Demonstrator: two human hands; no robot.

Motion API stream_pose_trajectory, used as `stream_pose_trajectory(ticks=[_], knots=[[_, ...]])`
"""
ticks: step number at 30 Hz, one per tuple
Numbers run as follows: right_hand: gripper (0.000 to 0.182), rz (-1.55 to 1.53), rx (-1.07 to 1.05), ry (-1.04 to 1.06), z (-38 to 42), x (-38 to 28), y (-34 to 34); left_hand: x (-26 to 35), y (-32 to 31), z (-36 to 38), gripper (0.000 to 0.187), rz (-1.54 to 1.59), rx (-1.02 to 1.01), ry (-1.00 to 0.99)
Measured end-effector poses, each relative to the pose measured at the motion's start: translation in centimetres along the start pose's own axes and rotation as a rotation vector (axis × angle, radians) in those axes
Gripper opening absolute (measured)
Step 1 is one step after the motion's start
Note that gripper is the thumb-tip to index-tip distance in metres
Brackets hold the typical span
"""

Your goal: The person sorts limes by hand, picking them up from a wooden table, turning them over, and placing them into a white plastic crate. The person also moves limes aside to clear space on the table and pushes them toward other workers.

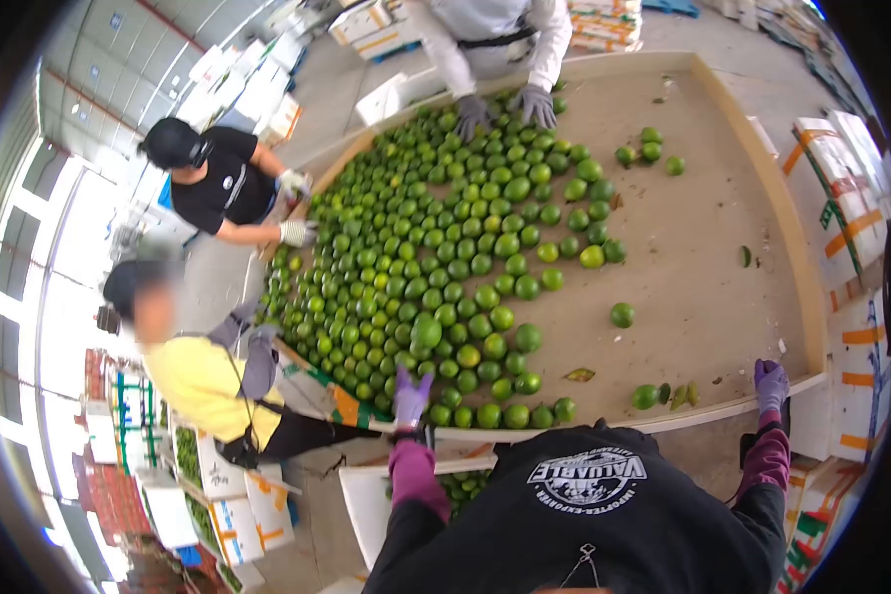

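My left hand, in a purple glove, is at the near edge of the lime pile with its fingers apart and nothing in them. Just beyond its fingertips a larger-looking lime shows over the others, not touching the hand. Many green limes cover the left and middle of the big rimmed table. My right hand, also purple-gloved, is at the near right corner by the wooden rim, fingers curled closed; whatever they may hold is hidden.
Two people stand along the left side, one in black, one in yellow. Across the table, a person's grey-gloved hands touch the limes. Loose limes and leaves lie at right. White boxes stand beyond the right rim.
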State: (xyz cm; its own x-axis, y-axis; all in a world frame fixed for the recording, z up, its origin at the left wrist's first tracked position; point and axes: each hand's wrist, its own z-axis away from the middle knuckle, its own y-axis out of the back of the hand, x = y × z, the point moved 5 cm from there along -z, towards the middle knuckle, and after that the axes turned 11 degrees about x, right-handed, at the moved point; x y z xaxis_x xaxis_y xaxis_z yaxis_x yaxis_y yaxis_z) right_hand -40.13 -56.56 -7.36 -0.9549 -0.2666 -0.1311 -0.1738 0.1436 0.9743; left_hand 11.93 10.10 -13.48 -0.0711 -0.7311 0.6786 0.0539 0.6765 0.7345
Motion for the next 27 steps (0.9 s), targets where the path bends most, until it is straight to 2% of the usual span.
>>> stream_pose_trajectory(ticks=[1,3,5,7,8,10,13,18,27], knots=[[0.036,0.001,0.026,-0.024,0.0,-0.3,0.8,-0.6,1.2,0.9,0.083,-0.121,0.059,0.044],[0.036,0.053,-0.054,-0.005,0.4,-2.1,2.3,-1.0,3.2,3.0,0.076,-0.269,0.206,-0.039],[0.035,0.04,-0.048,-0.012,0.4,-2.7,3.3,-1.9,3.3,5.1,0.065,-0.332,0.241,-0.002],[0.035,0.07,-0.057,0.019,0.4,-2.4,2.4,0.6,2.7,7.4,0.047,-0.635,0.395,-0.231],[0.035,0.069,-0.055,0.021,0.4,-2.4,2.2,0.6,2.6,7.2,0.047,-0.634,0.397,-0.23],[0.035,0.096,-0.064,0.052,0.4,-2.4,2.2,0.0,2.9,7.2,0.028,-0.412,0.511,-0.066],[0.036,0.116,-0.11,0.03,0.4,-2.5,2.4,0.8,3.1,7.4,0.019,-0.386,0.601,-0.122],[0.036,0.064,-0.014,0.056,0.1,-1.4,1.3,1.2,3.5,7.7,0.014,-0.264,0.663,-0.152],[0.035,0.087,-0.096,0.007,-0.6,-0.6,0.1,0.9,3.6,7.8,0.014,-0.228,0.728,-0.162]])
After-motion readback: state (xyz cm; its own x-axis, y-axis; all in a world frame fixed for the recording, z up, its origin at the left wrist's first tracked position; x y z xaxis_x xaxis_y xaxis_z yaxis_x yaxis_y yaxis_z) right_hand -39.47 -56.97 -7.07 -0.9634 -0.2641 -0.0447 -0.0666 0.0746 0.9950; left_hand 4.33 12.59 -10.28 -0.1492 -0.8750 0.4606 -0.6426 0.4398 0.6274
